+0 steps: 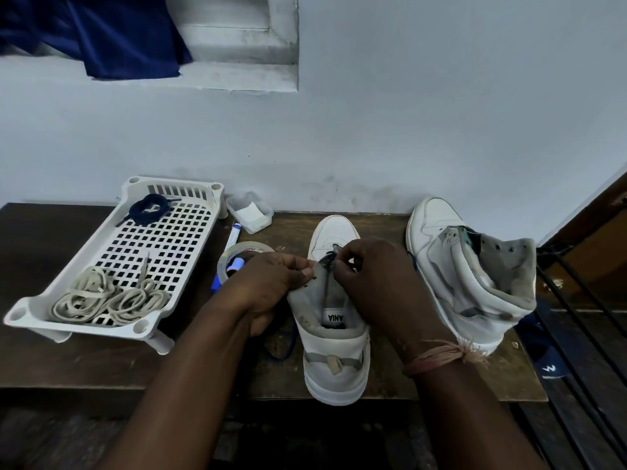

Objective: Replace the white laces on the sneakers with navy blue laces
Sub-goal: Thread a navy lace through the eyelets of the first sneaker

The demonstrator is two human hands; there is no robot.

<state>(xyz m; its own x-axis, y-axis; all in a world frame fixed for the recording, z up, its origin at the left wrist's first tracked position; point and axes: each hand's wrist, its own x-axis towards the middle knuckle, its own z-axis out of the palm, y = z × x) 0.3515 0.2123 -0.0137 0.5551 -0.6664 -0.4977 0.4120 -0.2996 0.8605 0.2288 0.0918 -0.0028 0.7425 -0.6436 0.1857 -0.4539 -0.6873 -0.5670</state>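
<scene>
A white and grey high-top sneaker (pixel 334 351) stands toe-away in the middle of the wooden table (pixel 84 364). A navy lace (pixel 328 258) runs through its lowest eyelets; one end hangs down the shoe's left side (pixel 288 344). My left hand (pixel 271 290) grips the left eyelet flap. My right hand (pixel 376 286) pinches the navy lace near the tongue. A second sneaker (pixel 475 276) stands unlaced to the right. The removed white laces (pixel 108 300) lie bunched in a white perforated tray (pixel 84 252), with a coiled navy lace (pixel 151 208) at its far end.
A roll of clear tape (pixel 234 256), a blue-capped marker (pixel 232 237) and a small clear plastic box (pixel 249 212) sit between tray and shoe. A grey wall stands behind the table. Dark cables (pixel 576 300) and navy cloth (pixel 543 347) lie off the right edge.
</scene>
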